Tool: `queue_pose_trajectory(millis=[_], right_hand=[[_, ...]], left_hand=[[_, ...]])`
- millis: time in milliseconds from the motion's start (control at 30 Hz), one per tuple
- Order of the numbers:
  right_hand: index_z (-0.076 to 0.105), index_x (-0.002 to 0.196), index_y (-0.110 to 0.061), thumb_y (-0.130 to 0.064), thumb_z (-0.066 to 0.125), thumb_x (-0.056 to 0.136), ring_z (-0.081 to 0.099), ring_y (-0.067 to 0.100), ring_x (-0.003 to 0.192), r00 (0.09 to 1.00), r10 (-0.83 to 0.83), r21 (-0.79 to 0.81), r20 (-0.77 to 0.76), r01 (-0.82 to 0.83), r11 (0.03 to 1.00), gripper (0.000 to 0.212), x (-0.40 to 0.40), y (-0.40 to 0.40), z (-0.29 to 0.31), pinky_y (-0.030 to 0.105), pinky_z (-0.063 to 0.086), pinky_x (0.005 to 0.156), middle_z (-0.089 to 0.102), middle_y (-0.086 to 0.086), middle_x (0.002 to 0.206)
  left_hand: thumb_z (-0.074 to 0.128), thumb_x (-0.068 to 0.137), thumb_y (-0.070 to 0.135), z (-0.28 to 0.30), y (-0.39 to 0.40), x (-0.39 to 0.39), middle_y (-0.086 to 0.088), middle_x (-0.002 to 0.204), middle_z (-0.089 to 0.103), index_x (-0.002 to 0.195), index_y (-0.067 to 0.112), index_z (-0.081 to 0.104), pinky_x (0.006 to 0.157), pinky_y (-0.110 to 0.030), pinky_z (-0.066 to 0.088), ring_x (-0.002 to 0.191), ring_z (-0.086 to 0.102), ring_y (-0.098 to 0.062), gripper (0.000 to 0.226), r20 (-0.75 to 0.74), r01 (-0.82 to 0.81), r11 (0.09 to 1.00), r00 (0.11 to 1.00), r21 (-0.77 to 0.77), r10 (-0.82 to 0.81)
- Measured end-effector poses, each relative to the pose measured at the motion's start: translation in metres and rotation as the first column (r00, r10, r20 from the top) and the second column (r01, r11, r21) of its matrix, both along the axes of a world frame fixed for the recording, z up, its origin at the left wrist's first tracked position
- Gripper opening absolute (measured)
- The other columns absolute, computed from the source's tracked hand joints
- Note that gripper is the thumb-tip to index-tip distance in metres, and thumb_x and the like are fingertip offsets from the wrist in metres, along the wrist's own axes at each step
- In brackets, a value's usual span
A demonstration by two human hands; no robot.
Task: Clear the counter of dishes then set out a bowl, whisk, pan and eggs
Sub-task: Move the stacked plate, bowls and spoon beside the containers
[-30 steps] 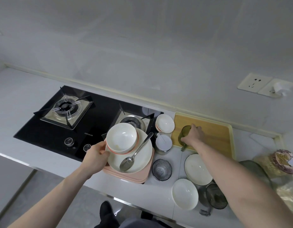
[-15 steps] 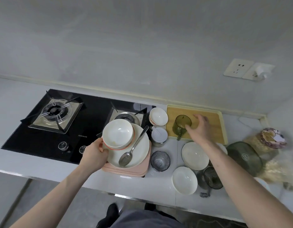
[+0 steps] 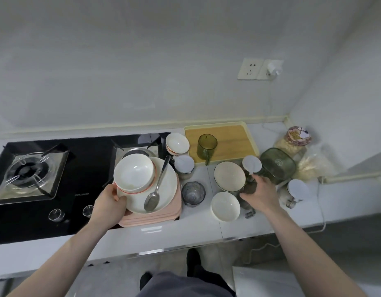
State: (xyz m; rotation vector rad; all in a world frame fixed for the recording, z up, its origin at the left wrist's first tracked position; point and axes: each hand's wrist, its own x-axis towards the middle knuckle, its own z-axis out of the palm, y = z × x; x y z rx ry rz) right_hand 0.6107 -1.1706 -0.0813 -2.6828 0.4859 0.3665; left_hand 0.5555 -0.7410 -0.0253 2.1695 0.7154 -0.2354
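- The left hand (image 3: 109, 205) grips the near-left edge of the stack of dishes: thumb on the rim of the white bowl (image 3: 134, 175), fingers curled under the large white plate (image 3: 161, 187) it sits on. Plate and bowl rest on pink trays (image 3: 164, 216) at the right edge of the hob (image 3: 82, 168).
- A metal spoon (image 3: 156, 190) lies loose on the plate beside the bowl, its long axis running from the near bowl end up and slightly right to the far handle tip.
- The right hand (image 3: 259, 195) is over the cluster of dishes to the right, fingers curled down around a dark glass item (image 3: 250, 188) between the black-rimmed bowl (image 3: 229, 175) and the green container (image 3: 278, 165). Whether it has a firm hold or is only closing on it I cannot tell.
- The relation that counts: the remaining dishes lie in an arc right of the stack, all nearer the right hand. The small white bowl (image 3: 225, 206) is just left of that hand at the near edge; the grey glass bowl (image 3: 193, 193) sits between the two hands, just beside the trays.
- Further back, the green mug (image 3: 206, 145) stands on the wooden board (image 3: 232, 142), with small stacked bowls (image 3: 177, 143) to its left and two lidded jars (image 3: 184, 166) (image 3: 251, 165) in the middle row.
- My reading is that clearing has barely begun; the stack looks ready to lift leftward, and the loose spoon could slide if the plate tilts.
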Motion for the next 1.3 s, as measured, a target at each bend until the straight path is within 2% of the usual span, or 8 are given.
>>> queue_pose_trajectory(millis=[133,333,533,700,800,933,1100,1300], right_hand=[[0.038,0.151,-0.024,-0.044,0.082,0.074,0.036,0.035,0.140,0.999,-0.001,-0.074,-0.047,-0.002,0.997,0.091,-0.015,-0.003,-0.005,0.049,0.042,0.110,0.041,0.008,0.152],[0.040,0.148,-0.025,-0.047,0.083,0.070,0.038,0.036,0.135,0.997,0.046,-0.208,-0.064,-0.059,0.976,0.091,-0.016,-0.006,-0.005,0.049,0.041,0.108,0.049,0.003,0.147],[0.043,0.145,-0.023,-0.039,0.085,0.067,0.038,0.035,0.133,0.999,-0.026,-0.140,-0.046,0.019,0.990,0.090,-0.018,-0.004,0.009,0.043,0.039,0.109,0.048,0.006,0.142],[0.043,0.147,-0.024,-0.028,0.084,0.062,0.037,0.038,0.133,0.993,-0.111,-0.033,-0.045,0.110,0.993,0.095,-0.027,-0.006,0.037,0.045,0.039,0.107,0.044,0.009,0.144],[0.045,0.144,-0.028,-0.028,0.084,0.059,0.036,0.036,0.132,0.982,-0.162,0.031,0.092,0.160,0.987,0.093,-0.023,0.000,0.056,0.047,0.043,0.105,0.041,0.008,0.142],[0.047,0.139,-0.028,-0.033,0.086,0.062,0.036,0.036,0.132,0.935,-0.148,0.100,0.322,0.121,0.988,0.086,0.002,0.023,0.076,0.048,0.036,0.111,0.044,0.009,0.137],[0.045,0.145,-0.024,-0.026,0.084,0.068,0.039,0.032,0.130,0.925,-0.047,0.164,0.378,-0.017,0.986,0.086,0.064,0.043,0.074,0.046,0.042,0.109,0.041,0.006,0.142],[0.038,0.150,-0.022,-0.034,0.086,0.074,0.044,0.035,0.135,0.967,0.056,0.066,0.249,-0.075,0.995,0.090,0.151,0.037,0.042,0.053,0.044,0.110,0.040,0.009,0.150]], left_hand=[[0.053,0.095,0.014,-0.003,0.005,0.001,-0.007,0.108,0.065,0.116,0.013,0.054,0.065,-0.031,0.045,0.080,0.062,-0.020,0.021,0.002,0.010,1.000,1.000,-0.028,-0.010],[0.052,0.098,0.009,-0.001,0.002,-0.001,-0.004,0.106,0.060,0.115,0.015,0.050,0.038,-0.014,0.043,0.065,0.056,-0.007,0.018,0.003,0.011,0.998,1.000,-0.055,-0.011],[0.055,0.096,0.012,-0.006,0.010,0.002,-0.002,0.101,0.062,0.130,0.006,0.053,0.061,-0.030,0.045,0.071,0.059,-0.011,0.035,-0.011,0.016,0.999,1.000,-0.043,-0.017],[0.056,0.096,0.012,-0.007,0.010,0.002,-0.003,0.105,0.066,0.129,0.010,0.051,0.042,-0.018,0.049,0.059,0.071,-0.023,0.033,-0.009,0.015,0.998,1.000,-0.064,-0.016],[0.057,0.094,0.014,-0.007,0.012,0.002,-0.003,0.106,0.065,0.126,0.012,0.053,0.054,-0.032,0.060,0.062,0.075,-0.025,0.033,-0.024,-0.001,0.998,1.000,-0.069,0.000],[0.058,0.093,0.014,-0.005,0.011,0.000,-0.001,0.114,0.064,0.125,0.014,0.052,0.044,-0.022,0.052,0.066,0.074,-0.024,0.032,-0.007,0.005,0.999,1.000,-0.050,-0.006],[0.061,0.088,0.022,-0.001,0.014,-0.001,0.002,0.119,0.062,0.128,0.016,0.054,0.076,-0.045,0.060,0.091,0.069,-0.027,0.041,0.037,0.005,1.000,0.999,-0.007,-0.004],[0.056,0.094,0.026,-0.008,0.005,0.005,-0.001,0.120,0.063,0.124,0.016,0.058,0.086,-0.038,0.044,0.107,0.058,-0.024,0.031,0.036,-0.053,0.997,0.998,0.055,0.051]])
